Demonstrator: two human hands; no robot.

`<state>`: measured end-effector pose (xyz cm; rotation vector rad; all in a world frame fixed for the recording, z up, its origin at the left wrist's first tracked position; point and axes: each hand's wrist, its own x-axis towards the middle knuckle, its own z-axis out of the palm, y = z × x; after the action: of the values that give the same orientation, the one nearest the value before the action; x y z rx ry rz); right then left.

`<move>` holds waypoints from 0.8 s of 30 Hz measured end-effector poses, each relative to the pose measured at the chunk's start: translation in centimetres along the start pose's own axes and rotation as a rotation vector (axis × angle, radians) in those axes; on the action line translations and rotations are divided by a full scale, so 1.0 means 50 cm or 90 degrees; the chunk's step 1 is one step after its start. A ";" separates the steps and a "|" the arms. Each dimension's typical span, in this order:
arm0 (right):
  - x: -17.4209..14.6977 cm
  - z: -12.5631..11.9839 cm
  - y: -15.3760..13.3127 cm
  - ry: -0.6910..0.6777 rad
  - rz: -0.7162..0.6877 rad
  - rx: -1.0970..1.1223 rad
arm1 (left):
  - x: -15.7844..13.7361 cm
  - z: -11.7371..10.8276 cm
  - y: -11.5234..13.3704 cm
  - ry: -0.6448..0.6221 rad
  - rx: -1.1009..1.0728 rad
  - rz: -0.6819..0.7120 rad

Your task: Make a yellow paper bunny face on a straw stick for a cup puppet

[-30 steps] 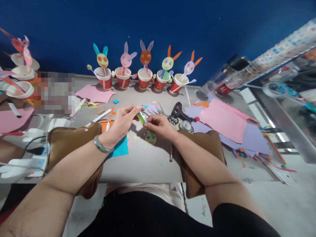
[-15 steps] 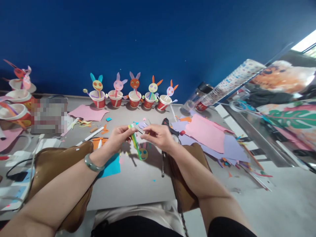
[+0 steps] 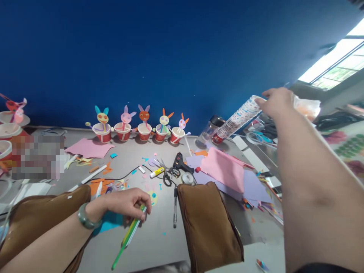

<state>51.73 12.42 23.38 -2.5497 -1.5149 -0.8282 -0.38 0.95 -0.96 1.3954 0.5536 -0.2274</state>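
Green, yellow and white strips (image 3: 131,233), which look like paper, are pinched in my left hand (image 3: 125,204) low over the table. Beside its fingertips lies a round yellow paper face (image 3: 153,198) with blue eyes. My right hand (image 3: 277,101) is stretched far to the right, at the upper end of a long, leaning stack of paper cups (image 3: 237,117). Its thumb and fingers are apart by the rim of the endmost cup; a firm grip is not visible. A clear bottle with a dark lid (image 3: 212,131) stands against the stack's lower end.
Red cups with paper rabbits (image 3: 144,131) line the blue wall. Scissors (image 3: 167,172), a yellow glue stick (image 3: 157,172), a black glue gun (image 3: 182,163), tape (image 3: 187,178) and a pen (image 3: 175,206) lie mid-table. Pink paper (image 3: 223,168) and a brown cushion (image 3: 210,225) are at right.
My hands have moved apart: the right has left the strips and swung up right to the cup stack. The left has come down and nearer with the strips. The view has shifted right.
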 end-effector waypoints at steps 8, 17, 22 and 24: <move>0.069 0.051 0.022 -0.152 0.044 -0.035 | 0.004 0.002 -0.007 -0.023 0.099 -0.049; 0.092 0.035 0.029 -0.199 0.008 -0.028 | 0.005 -0.002 -0.024 -0.008 0.138 -0.060; 0.090 0.035 0.030 -0.166 0.019 -0.019 | 0.006 -0.003 -0.026 -0.017 0.136 -0.054; 0.084 0.032 0.038 -0.124 -0.001 0.002 | 0.007 -0.003 -0.029 -0.023 0.131 -0.046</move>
<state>55.53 15.30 24.43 -2.6955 -1.5652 -0.5913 -0.81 0.90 -2.40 1.5686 0.5628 -0.3761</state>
